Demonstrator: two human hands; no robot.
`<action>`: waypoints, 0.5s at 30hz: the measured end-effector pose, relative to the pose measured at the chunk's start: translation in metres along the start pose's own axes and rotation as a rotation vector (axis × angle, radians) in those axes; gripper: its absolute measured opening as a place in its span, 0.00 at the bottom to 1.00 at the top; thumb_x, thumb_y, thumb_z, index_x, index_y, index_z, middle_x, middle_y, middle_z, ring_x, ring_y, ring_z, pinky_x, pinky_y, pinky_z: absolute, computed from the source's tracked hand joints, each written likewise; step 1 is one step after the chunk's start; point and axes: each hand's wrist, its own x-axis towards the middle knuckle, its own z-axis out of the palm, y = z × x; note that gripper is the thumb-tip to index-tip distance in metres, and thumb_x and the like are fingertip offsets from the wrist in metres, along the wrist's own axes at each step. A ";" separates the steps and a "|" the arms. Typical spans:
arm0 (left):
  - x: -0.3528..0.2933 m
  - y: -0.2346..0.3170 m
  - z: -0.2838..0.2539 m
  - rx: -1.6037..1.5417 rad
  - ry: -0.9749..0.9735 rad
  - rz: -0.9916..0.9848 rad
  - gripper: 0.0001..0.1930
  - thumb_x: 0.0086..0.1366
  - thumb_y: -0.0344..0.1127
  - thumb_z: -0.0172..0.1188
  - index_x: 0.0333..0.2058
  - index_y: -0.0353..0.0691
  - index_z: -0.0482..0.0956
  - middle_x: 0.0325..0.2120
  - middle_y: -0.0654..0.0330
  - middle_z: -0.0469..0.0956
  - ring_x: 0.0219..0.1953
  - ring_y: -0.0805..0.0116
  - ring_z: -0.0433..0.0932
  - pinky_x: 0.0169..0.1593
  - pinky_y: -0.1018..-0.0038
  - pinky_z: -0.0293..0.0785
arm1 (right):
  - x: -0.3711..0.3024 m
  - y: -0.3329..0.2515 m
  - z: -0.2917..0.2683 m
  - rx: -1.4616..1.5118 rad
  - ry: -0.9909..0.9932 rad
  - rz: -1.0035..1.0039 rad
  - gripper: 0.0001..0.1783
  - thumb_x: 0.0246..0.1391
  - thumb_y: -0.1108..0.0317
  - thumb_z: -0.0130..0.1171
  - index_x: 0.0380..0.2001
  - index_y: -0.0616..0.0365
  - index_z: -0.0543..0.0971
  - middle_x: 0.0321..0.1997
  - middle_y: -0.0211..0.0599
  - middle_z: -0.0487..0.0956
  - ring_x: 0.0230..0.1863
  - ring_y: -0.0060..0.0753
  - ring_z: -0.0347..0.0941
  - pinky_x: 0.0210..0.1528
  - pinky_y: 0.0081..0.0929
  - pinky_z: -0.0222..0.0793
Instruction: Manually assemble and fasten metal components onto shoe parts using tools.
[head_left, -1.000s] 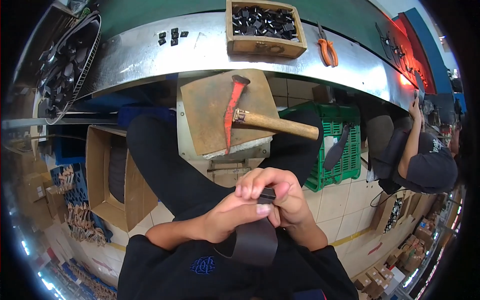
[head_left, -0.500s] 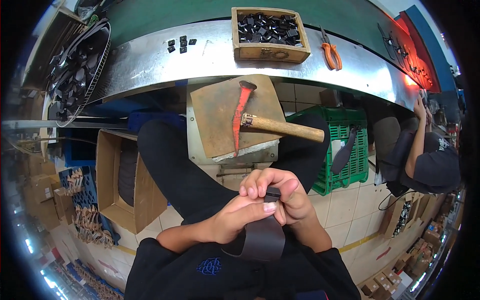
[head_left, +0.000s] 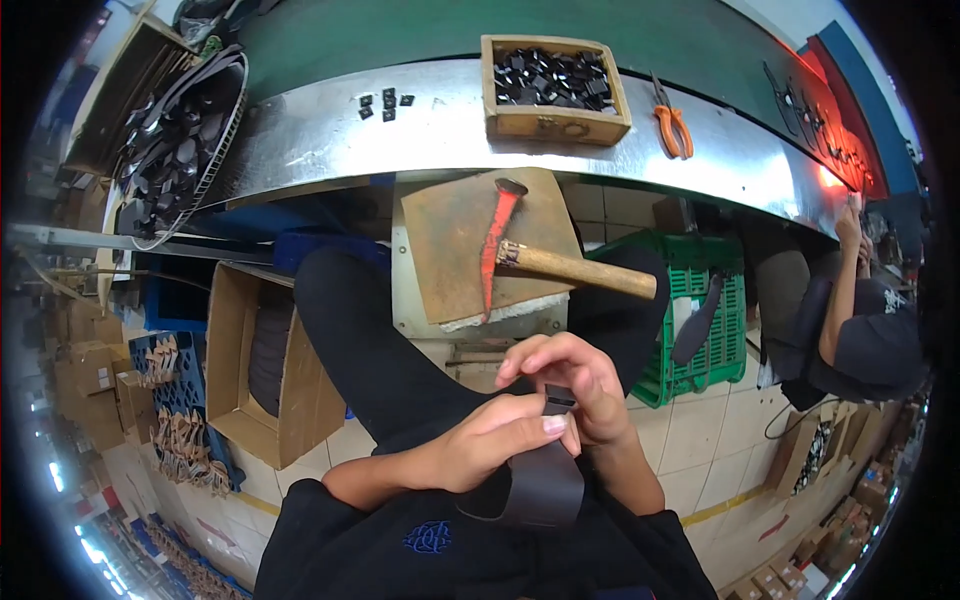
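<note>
My left hand [head_left: 480, 440] is closed on a dark brown, curved shoe sole [head_left: 547, 492], its thumb lying across the narrow part. A small black block-like end [head_left: 559, 396] shows above that thumb. Close around this end, my right hand [head_left: 590, 388] has its fingers bent and apart; whether its lower fingers touch the piece is hidden. A hammer [head_left: 575, 269] with a red head and wooden handle rests on a brown board [head_left: 450, 250] in front of my knees.
On the metal bench [head_left: 420, 140] stand a wooden box [head_left: 555, 125] of small black pieces, several loose pieces [head_left: 389, 103] and orange-handled pliers [head_left: 673, 130]. A wire basket [head_left: 215, 165] is at left. A cardboard box [head_left: 240, 420] and green crate [head_left: 655, 375] flank my legs. A co-worker [head_left: 870, 330] sits at right.
My right fingers have lifted off the block-like end and spread, uncovering it. My left hand keeps its hold on the sole. The whole view has shifted slightly.
</note>
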 end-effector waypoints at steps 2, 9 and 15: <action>-0.005 -0.003 0.000 0.034 0.003 0.032 0.21 0.77 0.47 0.45 0.41 0.35 0.79 0.39 0.61 0.78 0.45 0.73 0.75 0.52 0.75 0.68 | 0.000 -0.003 -0.003 -0.220 -0.053 -0.131 0.24 0.68 0.51 0.53 0.44 0.66 0.79 0.48 0.53 0.79 0.55 0.46 0.75 0.62 0.42 0.67; 0.013 -0.030 -0.008 0.129 0.024 0.138 0.23 0.76 0.52 0.44 0.37 0.37 0.76 0.24 0.62 0.75 0.21 0.76 0.72 0.24 0.78 0.66 | -0.007 -0.024 -0.008 -0.669 0.033 -0.230 0.18 0.57 0.58 0.62 0.35 0.66 0.83 0.34 0.50 0.85 0.40 0.45 0.83 0.58 0.50 0.68; 0.002 -0.024 -0.020 0.240 0.150 0.189 0.21 0.76 0.48 0.42 0.36 0.35 0.74 0.18 0.63 0.72 0.20 0.75 0.70 0.25 0.77 0.66 | 0.020 -0.021 0.017 -0.716 0.023 -0.164 0.13 0.57 0.69 0.59 0.35 0.72 0.83 0.35 0.52 0.85 0.42 0.45 0.81 0.57 0.45 0.72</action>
